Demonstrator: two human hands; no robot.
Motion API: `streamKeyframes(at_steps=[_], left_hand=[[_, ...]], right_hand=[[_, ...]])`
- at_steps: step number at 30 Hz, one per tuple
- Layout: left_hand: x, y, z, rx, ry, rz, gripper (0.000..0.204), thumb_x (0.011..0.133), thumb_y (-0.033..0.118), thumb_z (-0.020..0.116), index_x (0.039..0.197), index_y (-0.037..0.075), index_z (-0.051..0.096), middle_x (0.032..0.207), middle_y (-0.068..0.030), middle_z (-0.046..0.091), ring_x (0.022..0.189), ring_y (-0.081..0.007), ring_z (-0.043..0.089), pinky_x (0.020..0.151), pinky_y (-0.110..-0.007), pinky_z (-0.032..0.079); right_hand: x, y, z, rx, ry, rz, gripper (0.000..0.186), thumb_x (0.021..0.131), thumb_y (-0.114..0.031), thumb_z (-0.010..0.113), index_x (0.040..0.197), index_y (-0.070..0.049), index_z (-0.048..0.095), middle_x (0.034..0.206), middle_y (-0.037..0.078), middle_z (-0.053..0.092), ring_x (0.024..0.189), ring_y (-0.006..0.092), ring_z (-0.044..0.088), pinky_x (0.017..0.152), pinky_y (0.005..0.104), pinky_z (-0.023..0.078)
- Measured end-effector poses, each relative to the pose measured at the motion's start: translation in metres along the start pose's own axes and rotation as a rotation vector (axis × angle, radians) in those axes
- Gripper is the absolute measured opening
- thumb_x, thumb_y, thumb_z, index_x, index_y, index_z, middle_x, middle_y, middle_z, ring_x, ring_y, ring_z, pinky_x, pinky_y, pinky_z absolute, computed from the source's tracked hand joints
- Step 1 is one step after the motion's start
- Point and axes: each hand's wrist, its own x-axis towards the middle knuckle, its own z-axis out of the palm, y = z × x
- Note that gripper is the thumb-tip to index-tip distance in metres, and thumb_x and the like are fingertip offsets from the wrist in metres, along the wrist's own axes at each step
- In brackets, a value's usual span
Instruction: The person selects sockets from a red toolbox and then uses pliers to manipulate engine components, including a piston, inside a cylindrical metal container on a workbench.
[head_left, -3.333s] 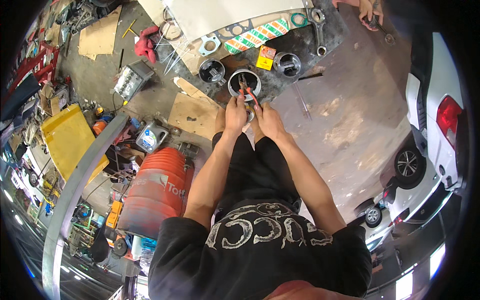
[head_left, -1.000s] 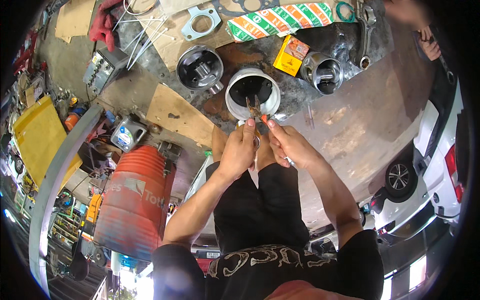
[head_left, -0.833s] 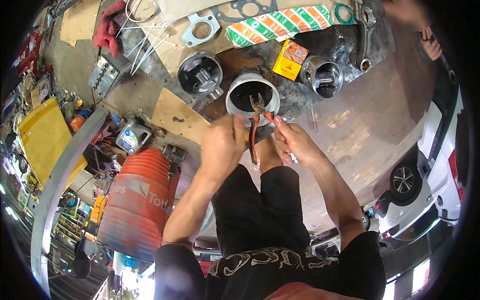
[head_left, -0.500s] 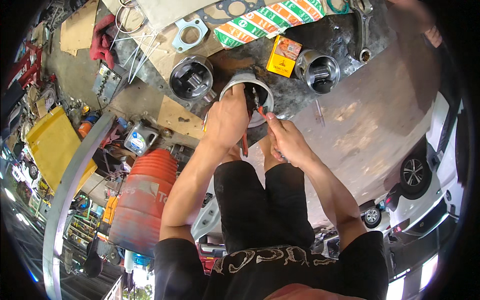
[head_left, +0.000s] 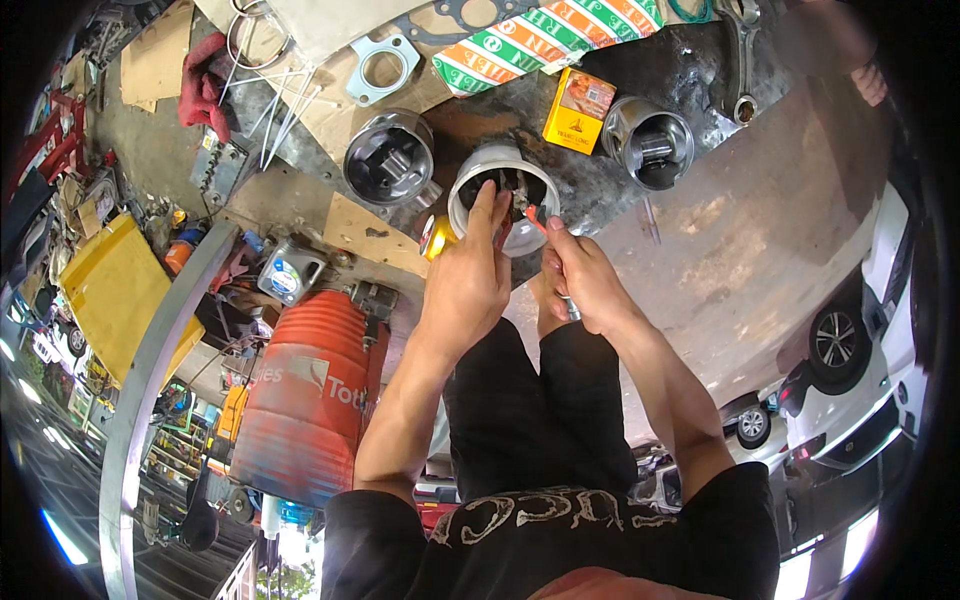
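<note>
A silver piston (head_left: 503, 180) stands open end up on the oily floor in front of my knees. My left hand (head_left: 468, 275) grips its near rim, with the fingers reaching into the bore. My right hand (head_left: 583, 280) is shut on a pair of red-handled pliers (head_left: 536, 222) whose tip points into the piston's opening. Two more pistons stand on either side: one at the left (head_left: 388, 160) and one at the right (head_left: 648, 140).
A yellow box (head_left: 578, 108), a striped green and orange carton (head_left: 545, 42), a grey gasket (head_left: 378, 68) and a connecting rod (head_left: 740, 55) lie beyond the pistons. An orange drum (head_left: 305, 395), a yellow board (head_left: 115, 295) and parked cars (head_left: 860, 340) surround me.
My left hand went from the pliers' handles up to the piston's rim and now has its fingers inside. My right hand keeps the pliers at the opening. The view shifted slightly.
</note>
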Motion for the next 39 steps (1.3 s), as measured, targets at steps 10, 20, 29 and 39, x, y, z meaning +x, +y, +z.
streamKeyframes(at_steps=[10,20,29,39], left_hand=[[-0.012,0.007,-0.002,0.097,-0.052,-0.029,0.078,0.079,-0.005,0.052,0.15,-0.002,0.022,0.13,-0.0182,0.061,0.097,-0.0386,0.067,0.083,-0.045,0.053],[0.001,-0.004,-0.003,0.076,0.078,-0.008,0.061,0.082,-0.002,0.053,0.14,-0.003,0.036,0.116,-0.0255,0.064,0.087,-0.0436,0.066,0.079,-0.048,0.053],[0.041,0.003,0.008,0.096,-0.033,-0.204,0.037,0.085,0.001,0.05,0.121,-0.007,0.044,0.098,-0.0342,0.063,0.083,-0.0508,0.062,0.074,-0.054,0.049],[-0.028,0.016,0.011,0.046,0.014,0.036,0.084,0.077,-0.009,0.051,0.152,-0.002,0.015,0.133,-0.0169,0.059,0.081,-0.0408,0.068,0.068,-0.044,0.056]], right_hand=[[-0.003,0.01,0.006,-0.017,-0.013,-0.031,0.054,0.104,-0.051,0.038,0.069,-0.009,0.04,0.049,0.001,0.036,0.034,0.0152,0.04,0.035,0.0309,0.031],[-0.009,0.012,-0.005,-0.041,-0.011,-0.055,0.052,0.106,-0.047,0.036,0.07,-0.009,0.039,0.049,0.0,0.035,0.034,0.014,0.04,0.034,0.0301,0.031],[-0.025,0.019,-0.003,-0.096,0.001,-0.127,0.05,0.106,-0.045,0.036,0.075,-0.006,0.042,0.05,0.0,0.035,0.034,0.0126,0.038,0.034,0.0289,0.033],[-0.015,0.025,-0.007,-0.03,-0.074,-0.146,0.051,0.107,-0.043,0.036,0.07,-0.007,0.04,0.05,0.0,0.034,0.033,0.0124,0.037,0.033,0.0288,0.032]])
